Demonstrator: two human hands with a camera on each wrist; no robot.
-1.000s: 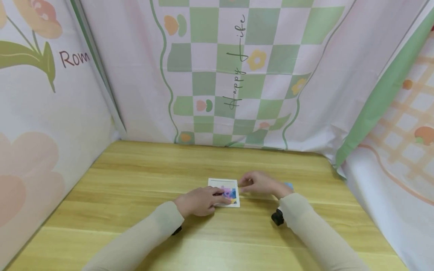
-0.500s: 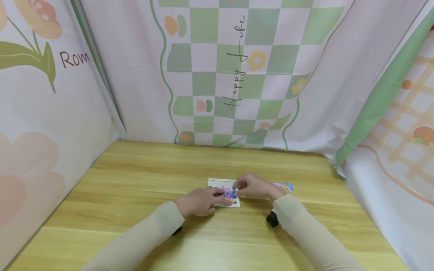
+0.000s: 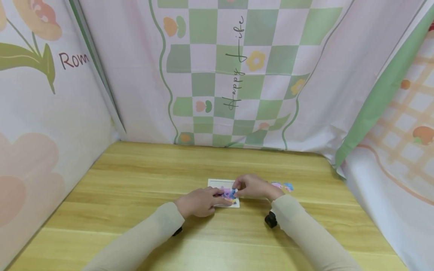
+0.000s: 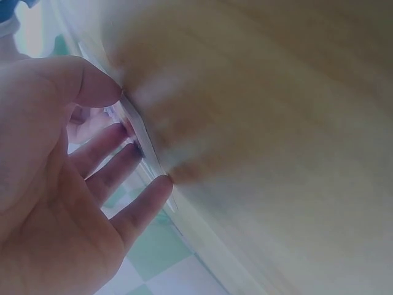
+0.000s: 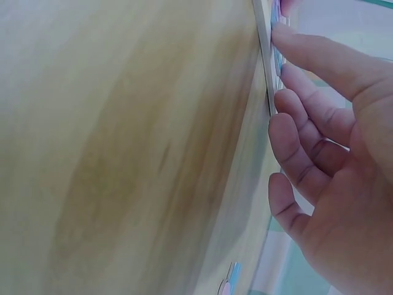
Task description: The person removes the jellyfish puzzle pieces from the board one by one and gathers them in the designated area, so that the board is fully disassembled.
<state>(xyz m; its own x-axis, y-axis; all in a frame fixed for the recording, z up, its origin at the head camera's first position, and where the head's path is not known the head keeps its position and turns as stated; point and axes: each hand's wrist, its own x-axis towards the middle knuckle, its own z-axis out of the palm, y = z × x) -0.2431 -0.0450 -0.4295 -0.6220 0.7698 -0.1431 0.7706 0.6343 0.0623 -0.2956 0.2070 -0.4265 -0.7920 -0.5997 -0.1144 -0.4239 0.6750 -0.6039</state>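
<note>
A small white-bordered puzzle board (image 3: 216, 182) lies flat on the table, with pink, purple and blue picture pieces (image 3: 228, 192) in its middle. My left hand (image 3: 199, 201) rests on its left part with fairly straight fingers; in the left wrist view the thumb and a finger touch the board's edge (image 4: 147, 138). At the right side, my right hand (image 3: 252, 186) pinches a small blue and white puzzle piece (image 3: 235, 191) between thumb and index finger, against the board. The other fingers of that hand (image 5: 344, 147) are loosely bent. Fingers partly hide the picture.
Loose pink (image 3: 277, 184) and blue pieces (image 3: 289, 187) lie on the wooden table (image 3: 152, 165), right of the right hand. Black wrist cameras (image 3: 271, 219) hang under the sleeves. A checked curtain (image 3: 234, 86) stands behind the table.
My right hand has moved left onto the board's right edge, bringing the small piece there, and has uncovered the loose pieces. It has barely shifted in the last half second. The left hand stays put.
</note>
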